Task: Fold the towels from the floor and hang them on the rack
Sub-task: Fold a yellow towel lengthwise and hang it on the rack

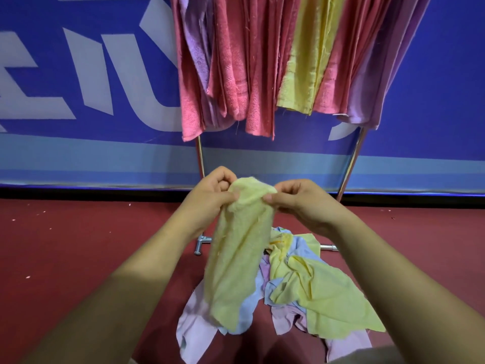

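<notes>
A yellow towel (240, 248) hangs in a long narrow fold from both hands, held up over the floor in front of the rack. The left hand (210, 195) and the right hand (301, 203) pinch its top edge, fingers curled tight around the cloth. Below it, on the red floor (78, 245), lies a loose pile of towels (301, 292), yellow, blue and lilac. Beyond, the rack (351, 164) carries hanging towels (262, 61), pink, yellow and purple, against a blue banner (91, 88).
</notes>
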`<action>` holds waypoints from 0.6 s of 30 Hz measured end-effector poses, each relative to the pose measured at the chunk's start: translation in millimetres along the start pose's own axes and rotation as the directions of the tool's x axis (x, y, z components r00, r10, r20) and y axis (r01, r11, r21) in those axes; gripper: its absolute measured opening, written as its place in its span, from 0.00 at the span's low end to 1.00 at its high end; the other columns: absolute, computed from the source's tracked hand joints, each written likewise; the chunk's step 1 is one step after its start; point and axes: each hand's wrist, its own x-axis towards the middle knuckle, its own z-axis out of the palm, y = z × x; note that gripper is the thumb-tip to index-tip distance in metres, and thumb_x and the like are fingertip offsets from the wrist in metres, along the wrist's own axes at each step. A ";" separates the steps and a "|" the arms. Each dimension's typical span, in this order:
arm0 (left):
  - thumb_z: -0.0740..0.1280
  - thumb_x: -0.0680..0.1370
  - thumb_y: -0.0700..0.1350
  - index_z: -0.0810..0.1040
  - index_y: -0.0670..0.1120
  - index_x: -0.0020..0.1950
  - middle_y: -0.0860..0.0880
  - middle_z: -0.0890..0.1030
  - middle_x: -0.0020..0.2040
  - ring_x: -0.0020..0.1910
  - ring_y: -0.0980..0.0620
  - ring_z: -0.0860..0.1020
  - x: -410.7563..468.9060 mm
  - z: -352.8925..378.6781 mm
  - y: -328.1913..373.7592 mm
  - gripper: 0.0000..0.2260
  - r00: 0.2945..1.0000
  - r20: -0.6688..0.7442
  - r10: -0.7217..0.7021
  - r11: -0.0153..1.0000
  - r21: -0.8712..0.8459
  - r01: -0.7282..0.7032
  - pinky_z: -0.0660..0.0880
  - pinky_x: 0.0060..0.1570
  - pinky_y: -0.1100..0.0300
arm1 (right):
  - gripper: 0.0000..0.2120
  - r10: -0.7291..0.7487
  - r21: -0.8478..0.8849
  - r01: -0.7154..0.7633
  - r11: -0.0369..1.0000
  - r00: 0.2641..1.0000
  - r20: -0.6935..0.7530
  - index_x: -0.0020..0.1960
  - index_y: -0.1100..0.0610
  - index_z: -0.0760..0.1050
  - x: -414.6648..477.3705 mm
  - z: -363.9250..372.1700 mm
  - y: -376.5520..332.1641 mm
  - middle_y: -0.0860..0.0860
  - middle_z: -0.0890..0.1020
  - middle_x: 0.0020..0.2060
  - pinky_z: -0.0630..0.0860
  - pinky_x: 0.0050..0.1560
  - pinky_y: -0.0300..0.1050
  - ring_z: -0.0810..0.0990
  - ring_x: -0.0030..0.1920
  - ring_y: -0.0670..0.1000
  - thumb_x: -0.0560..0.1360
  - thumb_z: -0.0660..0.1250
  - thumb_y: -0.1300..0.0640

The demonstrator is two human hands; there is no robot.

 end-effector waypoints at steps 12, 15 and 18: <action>0.69 0.76 0.49 0.82 0.45 0.44 0.49 0.79 0.37 0.38 0.54 0.74 3.3 12.1 9.6 0.08 0.986 -0.025 0.166 0.957 0.247 -0.154 0.70 0.38 0.59 | 0.07 -0.031 -0.166 0.051 0.985 0.992 0.120 0.47 0.61 0.82 -7.0 2.0 -8.9 0.55 0.85 0.42 0.75 0.48 0.50 0.81 0.42 0.53 0.77 0.72 0.57; 0.69 0.77 0.47 0.79 0.43 0.42 0.46 0.76 0.37 0.37 0.51 0.72 5.3 11.0 11.1 0.09 0.968 -0.132 0.212 0.963 0.196 -0.184 0.69 0.37 0.58 | 0.10 0.112 -0.505 -0.002 0.863 0.976 0.188 0.45 0.57 0.84 -3.4 -0.1 1.9 0.56 0.86 0.41 0.78 0.46 0.51 0.82 0.40 0.50 0.74 0.75 0.50; 0.68 0.77 0.48 0.77 0.37 0.44 0.44 0.74 0.38 0.38 0.50 0.71 9.0 -0.7 13.7 0.13 0.928 -0.283 0.241 0.964 0.182 -0.195 0.68 0.39 0.55 | 0.13 0.292 -0.739 -0.108 0.665 0.948 0.124 0.33 0.53 0.79 0.9 -11.5 20.1 0.44 0.78 0.25 0.70 0.34 0.36 0.74 0.28 0.41 0.73 0.76 0.50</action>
